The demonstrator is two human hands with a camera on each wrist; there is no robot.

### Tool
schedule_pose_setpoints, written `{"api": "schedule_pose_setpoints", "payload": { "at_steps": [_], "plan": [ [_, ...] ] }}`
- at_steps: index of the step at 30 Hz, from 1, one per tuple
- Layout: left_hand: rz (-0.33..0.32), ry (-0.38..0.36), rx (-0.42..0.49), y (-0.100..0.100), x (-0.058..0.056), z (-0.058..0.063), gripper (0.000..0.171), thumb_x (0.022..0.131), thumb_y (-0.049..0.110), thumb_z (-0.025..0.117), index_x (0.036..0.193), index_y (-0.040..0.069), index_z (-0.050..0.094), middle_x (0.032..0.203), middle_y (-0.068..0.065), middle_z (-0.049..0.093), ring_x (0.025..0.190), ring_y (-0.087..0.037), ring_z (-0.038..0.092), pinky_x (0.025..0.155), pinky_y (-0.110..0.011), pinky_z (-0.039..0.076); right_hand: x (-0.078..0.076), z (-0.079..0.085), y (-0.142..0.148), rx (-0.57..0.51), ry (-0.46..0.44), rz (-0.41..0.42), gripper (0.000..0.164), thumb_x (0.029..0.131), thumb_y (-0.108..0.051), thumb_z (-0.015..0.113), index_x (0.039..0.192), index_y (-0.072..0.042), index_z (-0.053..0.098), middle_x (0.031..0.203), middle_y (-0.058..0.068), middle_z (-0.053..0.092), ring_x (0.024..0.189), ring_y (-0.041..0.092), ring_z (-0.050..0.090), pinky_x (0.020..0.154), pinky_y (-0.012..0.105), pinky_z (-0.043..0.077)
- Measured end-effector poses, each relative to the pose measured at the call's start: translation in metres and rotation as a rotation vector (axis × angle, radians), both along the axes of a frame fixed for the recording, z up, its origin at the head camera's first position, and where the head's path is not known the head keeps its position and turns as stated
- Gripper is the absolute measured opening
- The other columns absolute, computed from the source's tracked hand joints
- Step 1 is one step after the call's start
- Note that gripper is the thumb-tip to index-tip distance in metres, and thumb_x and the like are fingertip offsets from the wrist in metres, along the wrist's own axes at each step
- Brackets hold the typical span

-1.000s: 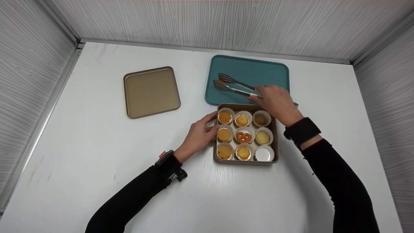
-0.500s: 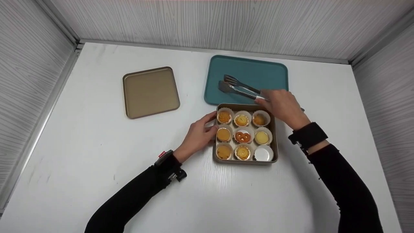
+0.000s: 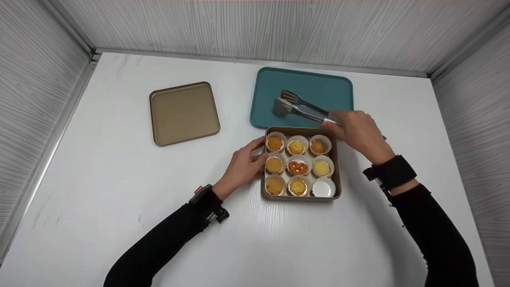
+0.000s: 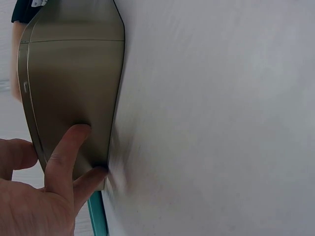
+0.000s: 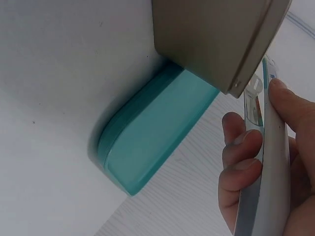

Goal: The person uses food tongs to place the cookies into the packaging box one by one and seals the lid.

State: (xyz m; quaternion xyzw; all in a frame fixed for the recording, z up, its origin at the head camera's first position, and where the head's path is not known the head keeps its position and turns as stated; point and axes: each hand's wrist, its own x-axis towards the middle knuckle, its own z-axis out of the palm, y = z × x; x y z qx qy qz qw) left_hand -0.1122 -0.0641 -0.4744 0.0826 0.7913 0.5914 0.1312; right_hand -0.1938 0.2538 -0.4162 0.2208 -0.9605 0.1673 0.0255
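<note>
In the head view my right hand (image 3: pixel 356 129) grips a pair of metal tongs (image 3: pixel 306 111). Their slotted heads, slightly apart, reach over the teal tray (image 3: pixel 318 85); no food shows clearly between them. The right wrist view shows fingers and thumb wrapped about the tongs' handles. A bronze square tin (image 3: pixel 305 199) holds rows of paper cups with cookies, a pretzel (image 3: pixel 297 168) in the middle one. The front right paper cup (image 3: pixel 323 187) shows only white inside. My left hand (image 3: pixel 241 169) presses its extended fingers (image 4: pixel 61 162) against the tin's left outer wall (image 4: pixel 74 83).
A flat bronze lid-like tray (image 3: pixel 184 113) lies at the back left of the white table (image 3: pixel 119 191). The teal tray sits directly behind the tin. Wood-grain panels (image 3: pixel 255 30) enclose the back and both sides.
My right hand and the tongs have moved to the right and slightly toward me. An orange bit seen between the tong heads earlier no longer shows. My left hand stays at the tin.
</note>
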Motion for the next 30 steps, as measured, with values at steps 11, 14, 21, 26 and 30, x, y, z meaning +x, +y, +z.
{"api": "schedule_pose_setpoints", "payload": {
  "at_steps": [11,14,21,26,30],
  "plan": [
    [-0.001,-0.006,0.018,0.001,0.0,0.0,0.058,0.104,0.012,0.058,0.159,0.004,0.04,0.156,-0.015,0.049,0.125,-0.028,0.065,0.099,-0.033,0.055,0.013,0.008,0.011,-0.034,-0.048,-0.015,0.042,0.103,-0.037,0.066,0.12,0.001,0.072,0.087,0.015,0.074,0.082,0.034,0.071,0.075,0.053,0.055],
    [-0.001,-0.003,0.017,0.001,0.001,0.0,0.058,0.104,0.012,0.058,0.159,0.004,0.04,0.156,-0.015,0.049,0.124,-0.029,0.065,0.098,-0.033,0.056,0.016,0.01,0.015,-0.037,-0.042,-0.019,0.04,0.103,-0.035,0.067,0.12,0.001,0.072,0.085,0.013,0.074,0.075,0.03,0.068,0.068,0.047,0.054],
    [-0.01,-0.016,0.02,0.0,0.001,0.0,0.057,0.105,0.013,0.057,0.159,0.006,0.04,0.156,-0.014,0.049,0.123,-0.027,0.066,0.094,-0.032,0.057,0.029,0.011,0.025,-0.045,-0.031,-0.028,0.042,0.101,-0.036,0.068,0.123,-0.001,0.073,0.087,0.011,0.075,0.069,0.021,0.058,0.062,0.038,0.044],
    [-0.014,-0.008,0.027,-0.001,0.0,0.0,0.058,0.104,0.014,0.058,0.159,0.004,0.04,0.156,-0.016,0.048,0.124,-0.029,0.065,0.096,-0.033,0.057,0.041,0.013,0.039,-0.076,-0.039,-0.02,0.044,0.1,-0.034,0.071,0.13,-0.002,0.072,0.104,0.015,0.077,0.081,0.025,0.068,0.07,0.043,0.052],
    [-0.01,0.01,0.017,-0.001,-0.001,0.001,0.058,0.104,0.013,0.058,0.158,0.003,0.04,0.156,-0.017,0.048,0.124,-0.03,0.065,0.102,-0.034,0.054,0.052,0.018,0.049,-0.08,-0.072,-0.023,0.047,0.101,-0.035,0.07,0.134,-0.002,0.07,0.111,0.015,0.077,0.088,0.024,0.071,0.073,0.045,0.053]
  ]
}}
